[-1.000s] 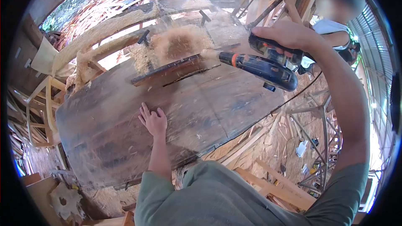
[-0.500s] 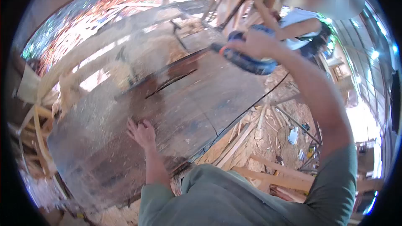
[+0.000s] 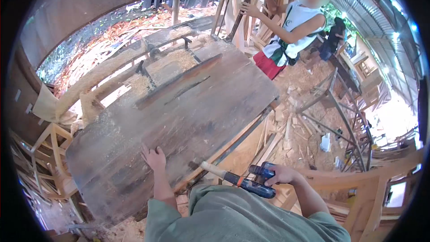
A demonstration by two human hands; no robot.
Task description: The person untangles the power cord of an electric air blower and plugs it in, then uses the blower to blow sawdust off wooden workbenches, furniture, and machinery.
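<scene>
My right hand (image 3: pixel 280 175) grips a blue-and-black handheld blower (image 3: pixel 251 186) low in front of my body. Its pale nozzle (image 3: pixel 212 169) points left, over the near edge of a large dark wooden board (image 3: pixel 197 112). My left hand (image 3: pixel 154 158) rests on or just above that board, fingers spread and holding nothing. A haze of dust hangs over the board's left part. A long raised wooden strip (image 3: pixel 179 83) lies along its far side, beside a dark narrow slot or crack.
Sawdust-covered timber framing (image 3: pixel 107 80) runs behind the board. A person in a white top (image 3: pixel 295 24) grasps an upright plank at upper right; another person (image 3: pixel 333 38) is farther back. Wood scraps cover the floor around a metal stand (image 3: pixel 340 112). A chair frame (image 3: pixel 53 152) stands left.
My right hand has brought the blower down from the far right of the board to near my body. My left hand stays by the board. The view has shifted, showing more of the co-worker.
</scene>
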